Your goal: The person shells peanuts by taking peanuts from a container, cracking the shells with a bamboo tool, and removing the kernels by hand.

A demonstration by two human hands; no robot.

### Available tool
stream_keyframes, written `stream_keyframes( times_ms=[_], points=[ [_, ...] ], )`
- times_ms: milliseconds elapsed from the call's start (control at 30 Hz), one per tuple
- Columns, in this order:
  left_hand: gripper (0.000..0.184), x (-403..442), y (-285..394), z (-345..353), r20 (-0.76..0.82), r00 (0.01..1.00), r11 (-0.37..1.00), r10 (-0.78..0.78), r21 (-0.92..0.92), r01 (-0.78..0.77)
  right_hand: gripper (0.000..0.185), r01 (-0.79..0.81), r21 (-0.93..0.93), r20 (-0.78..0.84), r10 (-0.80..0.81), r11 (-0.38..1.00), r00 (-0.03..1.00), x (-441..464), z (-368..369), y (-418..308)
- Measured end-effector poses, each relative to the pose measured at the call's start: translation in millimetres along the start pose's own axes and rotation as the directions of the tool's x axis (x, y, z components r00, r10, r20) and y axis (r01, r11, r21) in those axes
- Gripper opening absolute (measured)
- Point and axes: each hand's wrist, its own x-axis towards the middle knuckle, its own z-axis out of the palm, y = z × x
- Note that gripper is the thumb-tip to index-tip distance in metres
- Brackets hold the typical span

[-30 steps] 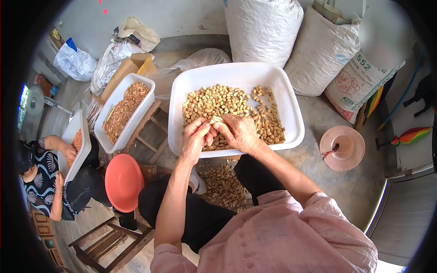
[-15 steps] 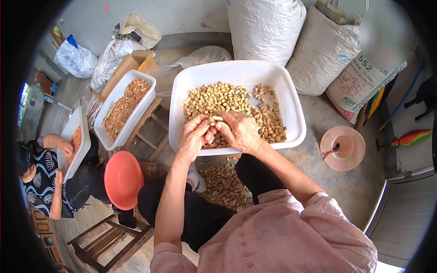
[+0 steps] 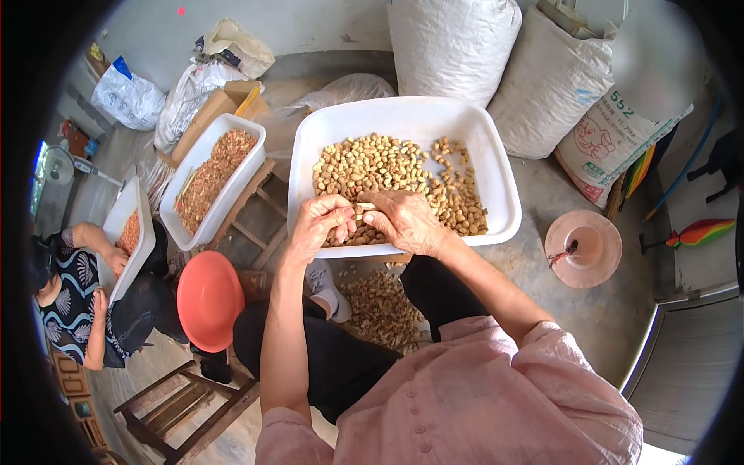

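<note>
Tan and small, the peanut (image 3: 363, 207) is pinched by the left hand (image 3: 316, 225) and the right hand (image 3: 412, 222) over the white tub (image 3: 500, 178), where soft, even squeezing keeps bits from flying.

Wearer: creased pale pink shirt (image 3: 480, 387), small round buttons (image 3: 419, 428) down its front, loose sleeves (image 3: 570, 372) either side; black trousers (image 3: 341, 364) beyond shirt

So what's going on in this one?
The left hand and right hand pinch a peanut between them over a white tub of unshelled peanuts; whether it is cracked open is hard to tell. Broken shells lie heaped on the floor below. To the left, another person has one hand in a tray of reddish kernels.
</note>
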Motion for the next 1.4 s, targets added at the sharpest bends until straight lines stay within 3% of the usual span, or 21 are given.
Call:
stream_keyframes(
  times_ms=[167,367,600,800,1100,1200,1400],
  points=[
    [0.016,0.4,-2.8,7.2,-0.033,0.999,0.995,0.014,-0.095,-0.017,0.037,-0.01,-0.061,-0.015,0.009,0.998,1.0,0.5,-3.8,-3.1],
    [0.022,-3.0,7.9,16.2,-0.027,0.999,0.999,0.027,-0.045,-0.029,0.039,-0.018,-0.128,-0.166,-0.003,0.992,0.986,-2.0,0.9,-3.0],
    [0.024,-3.3,4.7,33.9,-0.062,0.963,0.965,0.261,0.031,-0.259,0.035,-0.029,-0.203,-0.178,-0.008,0.979,0.984,-1.8,4.8,-3.7],
    [0.017,-1.5,3.5,39.5,-0.093,0.954,0.958,0.285,0.021,-0.284,0.039,-0.033,-0.174,-0.158,0.005,0.984,0.987,-2.6,3.7,-2.9],
    [0.014,2.5,-0.6,36.7,-0.116,0.96,0.966,0.255,-0.011,-0.258,0.037,-0.022,-0.19,-0.159,-0.009,0.982,0.987,-0.7,1.9,-4.1],
    [0.016,0.4,5.1,32.0,-0.122,0.981,0.983,0.149,-0.089,-0.16,0.037,0.01,-0.232,-0.147,-0.045,0.973,0.988,-0.6,2.4,-6.0],
    [0.018,0.9,5.5,33.1,-0.134,0.98,0.989,0.146,-0.001,-0.147,0.037,0.037,-0.272,-0.169,-0.086,0.962,0.982,-0.3,2.7,-6.2]
  ],
)
